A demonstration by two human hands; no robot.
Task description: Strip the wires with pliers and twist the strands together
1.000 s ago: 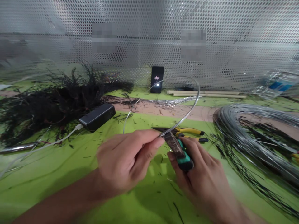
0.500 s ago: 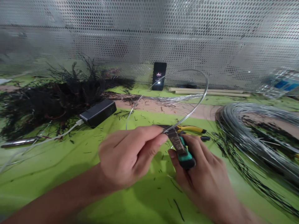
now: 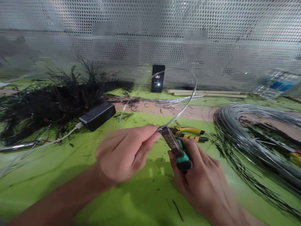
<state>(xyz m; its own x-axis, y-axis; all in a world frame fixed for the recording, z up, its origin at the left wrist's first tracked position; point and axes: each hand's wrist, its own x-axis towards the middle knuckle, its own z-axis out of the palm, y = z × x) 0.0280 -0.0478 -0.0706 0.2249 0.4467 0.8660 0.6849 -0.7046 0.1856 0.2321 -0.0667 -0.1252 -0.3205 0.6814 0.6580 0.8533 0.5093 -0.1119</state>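
Note:
My left hand (image 3: 124, 152) is closed in a pinch on a thin silver wire (image 3: 188, 102) that arcs up and back over the table. My right hand (image 3: 199, 180) grips teal-handled pliers (image 3: 177, 150), whose dark jaws meet the wire right at my left fingertips. Both hands hover just above the green table cover (image 3: 58, 175) at the centre of the view.
Yellow-handled pliers (image 3: 190, 133) lie just behind my hands. A black power bank (image 3: 97, 116) with a white cable sits left, by a heap of black bristly strands (image 3: 47, 102). A large wire coil (image 3: 254, 128) lies right. A phone (image 3: 157, 78) leans on the perforated panel (image 3: 150, 37).
Both hands and the pliers have shifted slightly left and up together, and the wire arc has swung a little to the left. The grips are unchanged.

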